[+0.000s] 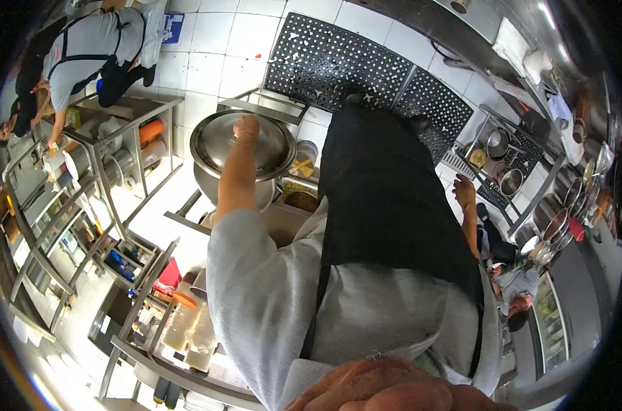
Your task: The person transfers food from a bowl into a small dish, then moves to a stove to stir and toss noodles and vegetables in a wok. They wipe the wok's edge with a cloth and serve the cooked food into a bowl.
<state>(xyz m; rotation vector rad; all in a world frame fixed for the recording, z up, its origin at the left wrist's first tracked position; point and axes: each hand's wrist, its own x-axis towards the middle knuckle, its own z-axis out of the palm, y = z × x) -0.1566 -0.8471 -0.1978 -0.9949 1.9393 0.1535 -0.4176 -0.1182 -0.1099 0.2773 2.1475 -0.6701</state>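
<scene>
On the left, my left hand is closed at the upper part of a wide, round metal lid, its fingers wrapped round what looks like the handle, which they hide. Beneath the lid stands a large metal pot on a low metal rack. My right hand hangs beside the black apron, fingers loosely bent and apart, with nothing visible in it. Close to the pot are a clear container with yellowish contents and a container of brownish food.
Black perforated mats cover part of the tiled floor. A co-worker leans over metal shelving at upper left. Another person is at right, near shelves with pots. Clear plastic containers stand at lower left.
</scene>
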